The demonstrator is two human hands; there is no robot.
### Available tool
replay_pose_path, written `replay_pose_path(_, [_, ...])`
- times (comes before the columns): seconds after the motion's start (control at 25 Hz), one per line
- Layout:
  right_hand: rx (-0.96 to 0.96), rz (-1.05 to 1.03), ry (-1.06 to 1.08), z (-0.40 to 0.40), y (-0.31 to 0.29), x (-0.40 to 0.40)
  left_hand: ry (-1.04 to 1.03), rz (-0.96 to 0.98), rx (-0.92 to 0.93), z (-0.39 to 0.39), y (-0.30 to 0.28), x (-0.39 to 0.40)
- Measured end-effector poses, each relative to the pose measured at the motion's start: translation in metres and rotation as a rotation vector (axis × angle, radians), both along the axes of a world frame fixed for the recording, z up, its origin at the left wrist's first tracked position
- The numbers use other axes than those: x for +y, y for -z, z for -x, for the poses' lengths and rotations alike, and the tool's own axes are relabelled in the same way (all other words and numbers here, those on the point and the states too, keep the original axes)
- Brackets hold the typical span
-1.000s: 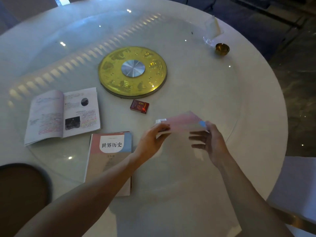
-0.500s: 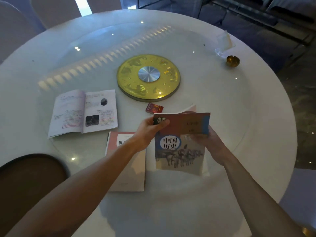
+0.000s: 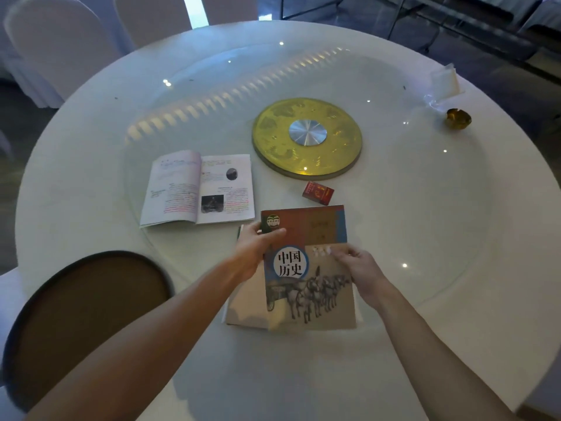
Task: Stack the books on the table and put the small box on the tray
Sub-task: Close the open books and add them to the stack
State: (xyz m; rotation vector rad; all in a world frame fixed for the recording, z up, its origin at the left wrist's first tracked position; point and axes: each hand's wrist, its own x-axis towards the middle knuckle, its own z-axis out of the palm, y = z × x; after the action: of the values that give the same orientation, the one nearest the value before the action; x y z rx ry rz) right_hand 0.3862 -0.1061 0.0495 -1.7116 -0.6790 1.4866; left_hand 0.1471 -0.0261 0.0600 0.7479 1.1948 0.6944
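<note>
1. Your left hand [image 3: 253,244] is clamped on the far left corner of the horse-cover book [image 3: 306,268], thumb on top of the cover and the other fingers tucked underneath.
2. Your right hand [image 3: 361,268] comes in from the right, fingertips [image 3: 337,253] pressing down on the cover near its middle; they lie flat on it and I can't tell whether they are gripping it.
3. That book lies face up on top of a second book [image 3: 243,305], which peeks out along the left and near edges, so the two aren't squared up.
4. An open book [image 3: 197,186] lies on the table [image 3: 303,375], just left and far of the pile, pages up, apart from both hands.
5. The small red box [image 3: 317,192] sits on the table just beyond the far edge of the horse-cover book, between it and the gold disc [image 3: 306,138].
6. The brown tray [image 3: 82,314] is near left, well apart from the box.
7. Far right, a small gold bowl [image 3: 457,118] sits beside a clear stand [image 3: 444,83] at the table's edge.
</note>
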Motion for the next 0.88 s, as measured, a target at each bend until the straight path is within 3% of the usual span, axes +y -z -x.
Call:
replay_pose_path(0.2, [0.003,0.118,0.120,0.050,0.029,0.008,0.095,0.115,0.321,0.047,0.054,-0.019])
replay_pose_path(0.52, [-0.214,0.142,0.039,0.096,0.064,0.010,0.099,0.001,0.613,0.082,0.092,-0.019])
replay_pose_path(0.88, [-0.435,0.123,-0.089,0.099,0.067,0.012,0.168,-0.165,0.745,0.082,0.102,-0.018])
